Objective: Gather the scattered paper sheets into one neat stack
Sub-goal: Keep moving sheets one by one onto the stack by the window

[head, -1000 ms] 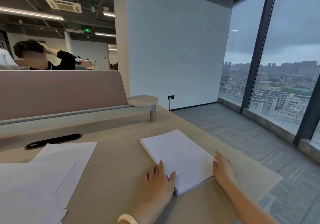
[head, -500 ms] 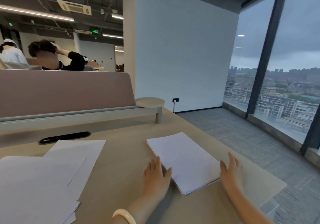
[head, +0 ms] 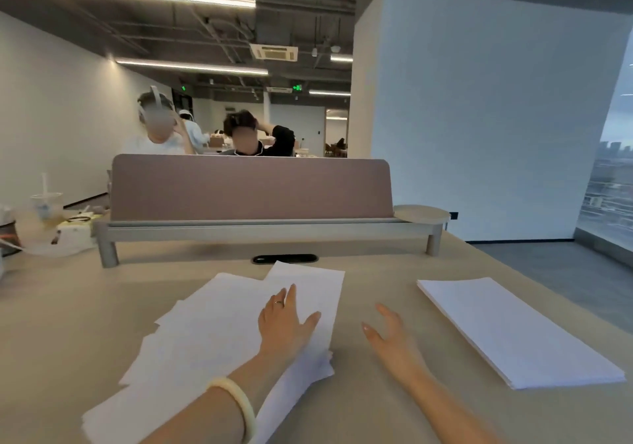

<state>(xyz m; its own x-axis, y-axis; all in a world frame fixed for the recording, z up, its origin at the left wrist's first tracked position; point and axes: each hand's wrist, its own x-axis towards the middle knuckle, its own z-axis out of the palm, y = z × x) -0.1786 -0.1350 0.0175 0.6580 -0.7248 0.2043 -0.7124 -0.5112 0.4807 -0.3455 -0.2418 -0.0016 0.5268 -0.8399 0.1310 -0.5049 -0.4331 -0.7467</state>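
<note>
Several loose white paper sheets (head: 205, 334) lie fanned and overlapping on the beige table, left of centre. My left hand (head: 286, 320) lies flat on them with fingers straight, a ring on one finger and a pale bangle on the wrist. My right hand (head: 388, 334) is over bare table just right of the loose sheets, fingers spread, holding nothing. A neat white stack of paper (head: 513, 327) lies at the right, apart from both hands.
The beige table (head: 68, 306) ends at the right, with grey floor beyond. A mauve desk divider (head: 250, 188) on a grey rail crosses the back, with a black cable slot (head: 284, 258) before it. Cups and clutter (head: 44, 220) stand far left. Two persons sit behind the divider.
The view has swung left. Both hands left the neat stack; my left hand now lies on the loose sheets and my right hand is over bare table between the two piles.
</note>
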